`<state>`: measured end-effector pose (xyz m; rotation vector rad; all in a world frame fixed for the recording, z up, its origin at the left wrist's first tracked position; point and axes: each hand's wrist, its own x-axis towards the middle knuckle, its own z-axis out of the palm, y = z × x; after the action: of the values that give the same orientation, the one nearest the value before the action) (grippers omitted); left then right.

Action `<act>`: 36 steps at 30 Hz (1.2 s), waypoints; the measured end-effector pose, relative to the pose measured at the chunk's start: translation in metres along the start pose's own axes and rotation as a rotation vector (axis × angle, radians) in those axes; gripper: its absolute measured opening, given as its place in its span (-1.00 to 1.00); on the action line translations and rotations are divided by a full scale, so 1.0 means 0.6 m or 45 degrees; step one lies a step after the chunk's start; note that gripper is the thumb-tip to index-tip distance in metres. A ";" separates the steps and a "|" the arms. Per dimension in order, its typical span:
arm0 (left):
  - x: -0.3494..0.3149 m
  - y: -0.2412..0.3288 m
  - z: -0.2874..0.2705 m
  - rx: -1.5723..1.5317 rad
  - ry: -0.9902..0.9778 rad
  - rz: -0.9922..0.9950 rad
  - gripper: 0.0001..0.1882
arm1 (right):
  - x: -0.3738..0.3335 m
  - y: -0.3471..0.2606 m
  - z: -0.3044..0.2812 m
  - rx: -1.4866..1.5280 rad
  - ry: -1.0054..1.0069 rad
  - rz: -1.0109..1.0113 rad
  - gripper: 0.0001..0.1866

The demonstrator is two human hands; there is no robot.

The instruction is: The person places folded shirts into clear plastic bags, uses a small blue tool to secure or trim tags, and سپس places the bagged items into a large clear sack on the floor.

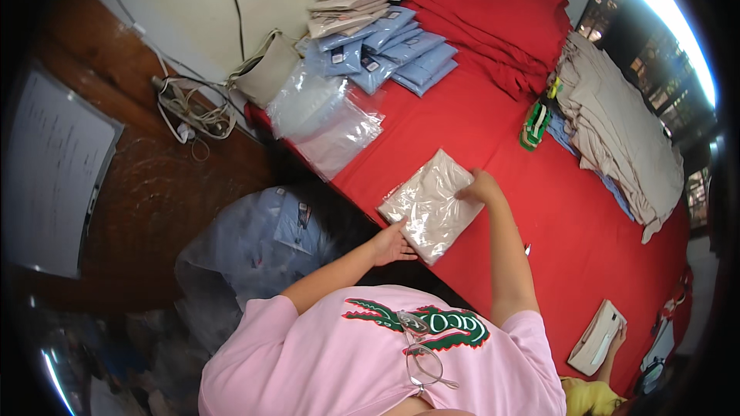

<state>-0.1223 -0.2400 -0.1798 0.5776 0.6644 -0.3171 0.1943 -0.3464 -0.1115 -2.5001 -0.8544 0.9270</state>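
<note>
A folded beige garment in a clear plastic bag (433,204) lies on the red-covered bed in front of me, its glossy film catching the light. My right hand (481,186) grips the bag's right side, with the fingertips partly hidden. At the bag's near left edge is my left hand (391,245). Its fingers are stretched out and apart, and the thumb tip touches the film. Clear plastic bags (339,127) lie flat farther off to the left.
Behind these bags stand piles of bagged blue garments (416,54) and bagged beige garments (351,4). Red cloth (493,11) is heaped at the back. Loose beige garments (617,131) lie right, near a green-and-white item (534,126). Another person's hand (619,337) holds a folded beige garment (595,339).
</note>
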 end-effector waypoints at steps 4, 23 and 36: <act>-0.022 0.054 -0.054 0.002 -0.131 -0.302 0.29 | -0.107 -0.069 0.005 0.214 0.235 -0.380 -0.50; -0.099 0.448 0.012 0.143 -0.133 0.940 -0.46 | -0.566 -0.333 -0.234 0.809 0.558 -2.310 -0.64; -0.049 1.181 -0.024 -0.059 -0.162 1.543 -0.46 | -0.390 -0.582 -0.248 0.843 0.891 -2.166 -0.79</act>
<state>0.1682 0.3368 0.1131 0.8063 0.1137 0.7876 0.0072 -0.2454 0.2805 -0.7314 -1.4914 -0.2636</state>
